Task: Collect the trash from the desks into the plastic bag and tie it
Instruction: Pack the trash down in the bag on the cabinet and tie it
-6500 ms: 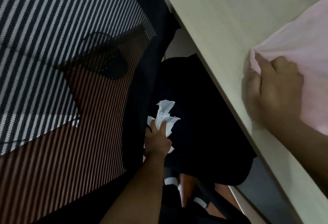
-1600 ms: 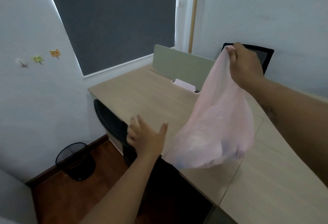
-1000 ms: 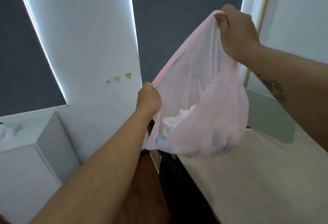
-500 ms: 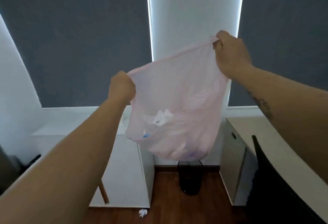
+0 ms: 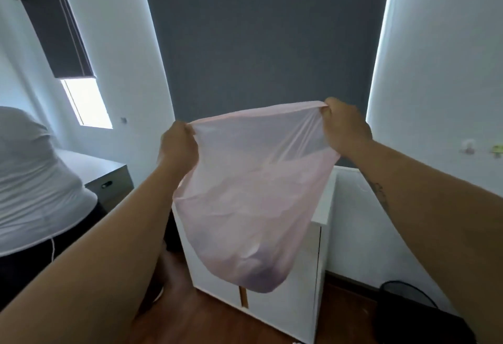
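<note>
A thin pink plastic bag [image 5: 250, 207] hangs in the air in front of me, held by its rim with both hands. My left hand [image 5: 178, 145] pinches the left end of the rim and my right hand [image 5: 344, 126] pinches the right end, slightly higher. The rim is stretched taut between them. The bag's rounded bottom sags with pale, blurred contents that I cannot make out through the plastic.
A white cabinet [image 5: 294, 300] stands behind the bag on a wooden floor. A black mesh bin [image 5: 405, 305] sits at the lower right. A person in a white top [image 5: 30, 180] stands at the left by a grey-topped desk [image 5: 109, 175]. Dark blinds cover the windows.
My view has swung left, so the bin now sits at the lower right and a person appears at the left. Both hands keep the bag's rim, pulled wider and tauter.
</note>
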